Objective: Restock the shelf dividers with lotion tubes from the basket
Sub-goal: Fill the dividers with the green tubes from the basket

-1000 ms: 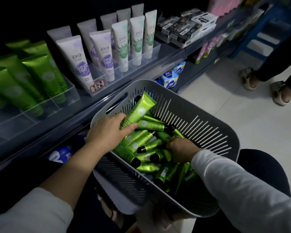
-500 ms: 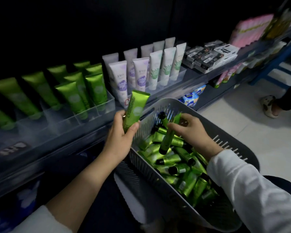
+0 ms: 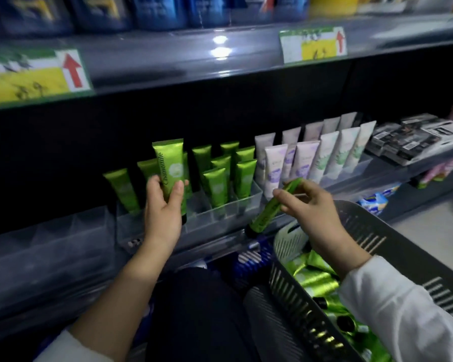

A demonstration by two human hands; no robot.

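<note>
**Holding two green tubes at the shelf**

Reading "Chamomile" down its side, a green tube (image 3: 168, 168) stands upright in the left hand (image 3: 163, 205), thumb and fingers (image 3: 178, 190) closed around its lower half, cap down, just in front of the clear dividers (image 3: 220, 212). The right hand (image 3: 315, 210) pinches a second tube (image 3: 268, 209) near its crimped end, so it hangs tilted, black cap down-left, over the shelf edge beside the basket (image 3: 361, 231). More green tubes (image 3: 317, 280) lie heaped in the basket at lower right. Green tubes (image 3: 217, 186) already stand in the dividers; pale lilac and white tubes (image 3: 302, 163) stand to their right, their print too blurred to read. Two shelf tags (image 3: 34, 74) above show red up-arrows on yellow and green; their text is unreadable.

Half a second ago both hands were at the basket rim, the left tube only just lifted; now both tubes are up at the dividers, and the view has swung up to take in the upper shelf.
</note>
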